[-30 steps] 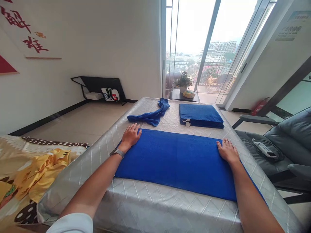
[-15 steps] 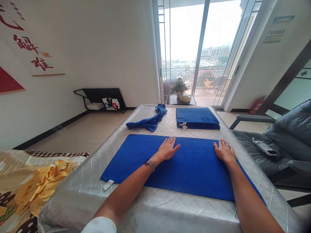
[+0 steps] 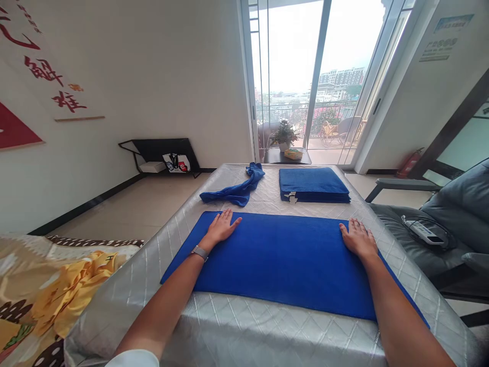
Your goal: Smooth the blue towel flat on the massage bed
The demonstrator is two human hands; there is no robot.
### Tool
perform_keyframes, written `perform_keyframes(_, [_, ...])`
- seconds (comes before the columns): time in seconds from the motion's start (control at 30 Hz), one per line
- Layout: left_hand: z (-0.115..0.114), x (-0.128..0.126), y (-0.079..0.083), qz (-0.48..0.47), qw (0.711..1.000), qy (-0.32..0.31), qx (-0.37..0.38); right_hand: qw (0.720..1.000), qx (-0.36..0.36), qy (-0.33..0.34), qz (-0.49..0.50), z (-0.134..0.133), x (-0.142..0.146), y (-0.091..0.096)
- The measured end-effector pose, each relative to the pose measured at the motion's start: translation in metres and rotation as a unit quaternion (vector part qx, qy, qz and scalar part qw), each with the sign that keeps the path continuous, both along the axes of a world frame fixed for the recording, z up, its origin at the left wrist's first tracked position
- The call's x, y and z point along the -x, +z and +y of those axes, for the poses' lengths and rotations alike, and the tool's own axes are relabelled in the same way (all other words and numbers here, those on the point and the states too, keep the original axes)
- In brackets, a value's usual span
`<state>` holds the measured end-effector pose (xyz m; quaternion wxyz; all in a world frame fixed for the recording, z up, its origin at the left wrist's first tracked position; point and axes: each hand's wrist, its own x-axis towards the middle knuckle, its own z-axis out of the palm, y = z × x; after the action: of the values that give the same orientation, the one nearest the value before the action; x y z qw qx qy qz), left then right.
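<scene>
A blue towel (image 3: 282,260) lies spread flat across the silver quilted cover (image 3: 267,326) of the table in front of me. My left hand (image 3: 221,227) rests palm down near the towel's far left corner, fingers stretched out, a watch (image 3: 199,252) on its wrist. Flat on the far right part of the towel is my right hand (image 3: 359,238), its fingers apart. Beyond the towel, a crumpled blue towel (image 3: 239,189) lies on the left and a stack of folded blue towels (image 3: 315,184) with white tags on the right.
On the right stands a dark armchair (image 3: 397,224) with a white corded device (image 3: 424,232) on its seat. Yellow cloth (image 3: 76,285) lies on patterned bedding at left. A small table with a potted plant (image 3: 283,135) stands before the sliding glass door.
My left hand has slid left over the towel from its middle to the far left corner. My right hand stays at the right end. The view has shifted slightly.
</scene>
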<state>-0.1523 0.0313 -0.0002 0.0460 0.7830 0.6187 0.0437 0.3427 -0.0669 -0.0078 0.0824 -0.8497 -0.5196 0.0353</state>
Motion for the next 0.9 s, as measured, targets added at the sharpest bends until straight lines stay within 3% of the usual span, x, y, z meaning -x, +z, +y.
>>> perform_keyframes(0.1, [0.012, 0.047, 0.000, 0.016, 0.998, 0.066, 0.004, 1.000, 0.010, -0.001, -0.003, -0.001, 0.001, 0.002])
perform_keyframes(0.2, [0.019, 0.070, -0.003, 0.022, 0.995, 0.097, -0.010, 1.000, 0.012, 0.002, -0.004, -0.001, 0.002, 0.003])
perform_keyframes(0.5, [0.020, 0.066, -0.009, 0.022, 0.994, 0.107, -0.025, 0.999, -0.014, 0.021, -0.024, -0.003, 0.003, 0.007])
perform_keyframes(0.6, [0.020, 0.066, -0.011, 0.011, 0.993, 0.111, -0.035, 0.995, -0.039, 0.084, -0.041, -0.006, 0.042, 0.022])
perform_keyframes(0.73, [0.021, 0.066, -0.014, 0.004, 0.993, 0.109, -0.043, 0.970, -0.073, 0.230, -0.030, -0.010, 0.128, 0.035])
perform_keyframes(0.83, [0.021, 0.066, -0.015, 0.006, 0.993, 0.105, -0.054, 0.955, -0.048, 0.291, -0.027, -0.011, 0.179, 0.033])
perform_keyframes(0.9, [0.020, 0.067, -0.014, 0.005, 0.993, 0.105, -0.055, 0.953, -0.008, 0.303, -0.026, -0.010, 0.194, 0.028])
